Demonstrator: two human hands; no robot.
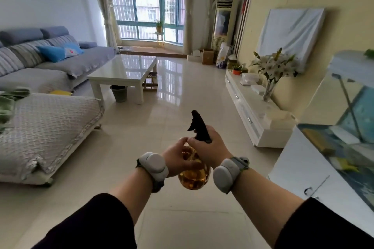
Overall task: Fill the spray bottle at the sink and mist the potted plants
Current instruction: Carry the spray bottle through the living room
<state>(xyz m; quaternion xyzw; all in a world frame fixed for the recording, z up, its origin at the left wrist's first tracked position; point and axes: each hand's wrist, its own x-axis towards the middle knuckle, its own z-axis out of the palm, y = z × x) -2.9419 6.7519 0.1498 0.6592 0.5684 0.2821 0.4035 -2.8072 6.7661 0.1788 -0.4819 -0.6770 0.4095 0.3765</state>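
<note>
I hold an amber spray bottle (194, 176) with a black trigger head (199, 126) in front of me over the tiled floor. My left hand (178, 157) wraps the bottle's round body from the left. My right hand (210, 148) grips the neck just under the black head. A small potted plant (159, 25) stands on a stool by the far window. Another small plant in a red pot (236, 69) sits at the far end of the low white cabinet. A vase of white lilies (273, 70) stands on the same cabinet.
A grey sofa (46, 79) fills the left side. A white coffee table (125, 75) with a bin (119, 93) beside it stands ahead on the left. The low white cabinet (255, 113) and a fish tank (344, 119) line the right wall. Open tiled floor runs down the middle.
</note>
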